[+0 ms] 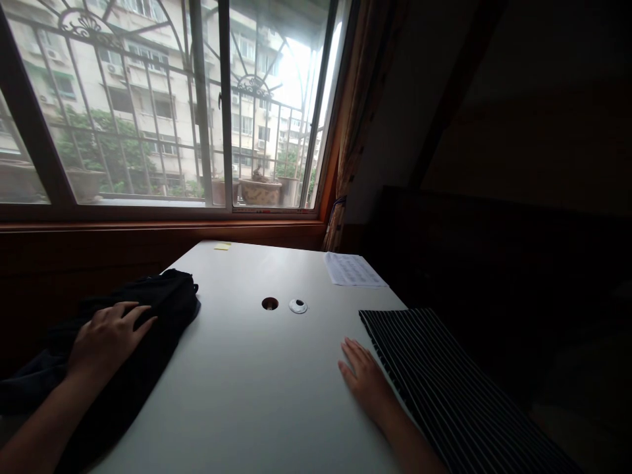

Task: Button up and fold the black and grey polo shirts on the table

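Observation:
My left hand [106, 339] lies with fingers spread on a crumpled dark garment [170, 306] at the table's left edge. Part of that cloth hangs past the edge, and its kind is hard to make out. On the right, my right hand [363, 376] rests palm down on the white table [247, 388], fingers stretched out and nothing held. Just beside it lies a black cloth with thin white stripes [444, 368], spread flat over the right edge.
Near the table's middle are a round cable hole [270, 303] and a white round cap [298, 306]. Printed sheets [354, 270] lie at the back right, a yellow sticky note [222, 246] at the back left. Beyond stands a barred window [148, 112] with a curtain [340, 204].

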`<state>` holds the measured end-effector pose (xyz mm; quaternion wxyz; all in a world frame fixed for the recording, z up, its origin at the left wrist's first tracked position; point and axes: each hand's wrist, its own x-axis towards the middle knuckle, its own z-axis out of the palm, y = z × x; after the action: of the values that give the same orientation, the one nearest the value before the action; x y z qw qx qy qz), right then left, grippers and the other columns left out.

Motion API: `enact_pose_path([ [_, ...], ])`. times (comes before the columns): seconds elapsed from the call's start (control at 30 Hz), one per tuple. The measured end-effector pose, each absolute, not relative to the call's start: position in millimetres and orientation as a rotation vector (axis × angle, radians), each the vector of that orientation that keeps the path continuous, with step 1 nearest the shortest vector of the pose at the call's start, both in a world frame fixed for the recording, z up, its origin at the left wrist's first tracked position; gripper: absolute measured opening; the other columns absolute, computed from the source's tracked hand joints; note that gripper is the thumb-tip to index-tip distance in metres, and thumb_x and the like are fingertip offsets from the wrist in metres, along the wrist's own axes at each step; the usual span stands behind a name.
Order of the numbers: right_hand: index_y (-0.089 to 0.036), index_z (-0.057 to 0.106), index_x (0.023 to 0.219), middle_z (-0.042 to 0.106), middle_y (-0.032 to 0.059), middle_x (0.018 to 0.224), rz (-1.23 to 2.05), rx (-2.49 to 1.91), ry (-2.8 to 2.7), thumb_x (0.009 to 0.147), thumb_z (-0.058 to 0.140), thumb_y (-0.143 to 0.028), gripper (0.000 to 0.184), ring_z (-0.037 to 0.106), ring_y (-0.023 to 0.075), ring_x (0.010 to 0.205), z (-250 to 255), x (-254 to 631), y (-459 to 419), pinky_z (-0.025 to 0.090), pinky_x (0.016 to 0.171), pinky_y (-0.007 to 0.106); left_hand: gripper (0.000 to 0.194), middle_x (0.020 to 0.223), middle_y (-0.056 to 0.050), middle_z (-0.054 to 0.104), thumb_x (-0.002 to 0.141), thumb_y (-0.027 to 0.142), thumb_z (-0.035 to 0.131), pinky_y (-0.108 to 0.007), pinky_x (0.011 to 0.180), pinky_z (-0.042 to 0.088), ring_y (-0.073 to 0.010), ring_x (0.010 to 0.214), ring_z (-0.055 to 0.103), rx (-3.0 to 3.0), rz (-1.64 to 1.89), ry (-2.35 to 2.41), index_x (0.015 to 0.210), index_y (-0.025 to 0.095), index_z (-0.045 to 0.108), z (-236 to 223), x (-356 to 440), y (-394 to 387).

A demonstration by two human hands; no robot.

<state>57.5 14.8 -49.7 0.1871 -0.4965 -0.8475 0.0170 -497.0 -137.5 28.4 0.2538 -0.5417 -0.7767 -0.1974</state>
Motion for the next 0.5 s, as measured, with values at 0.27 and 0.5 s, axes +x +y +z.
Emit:
enact_pose_path([
  [0.27,-0.008,0.059,0.137,0.054,0.0172,0.147,0.037,-1.363,-2.378,0.098,0.042,-0.035,0.051,0.045,0.0299,0.140,-55,59,16,0.035,0.117,0.051,0.028,0.107,-0.004,0.067,0.103,0.034,0.038,-0.031,0.073,0.047,-0.0245,0.095,0.061,-1.450,-0.550,-2.045,0.109,0.020,0.061,34,-470,-142],
  [0.5,-0.009,0.061,0.135,0.056,0.0181,0.144,0.031,-1.322,-2.359,0.098,0.045,-0.035,0.048,0.047,0.0312,0.138,-60,62,21,0.037,0.116,0.053,0.021,0.101,-0.008,0.066,0.102,0.036,0.047,-0.037,0.091,0.049,-0.0248,0.099,0.062,-1.724,-0.956,-1.743,0.101,0.021,0.062,33,-411,-128],
])
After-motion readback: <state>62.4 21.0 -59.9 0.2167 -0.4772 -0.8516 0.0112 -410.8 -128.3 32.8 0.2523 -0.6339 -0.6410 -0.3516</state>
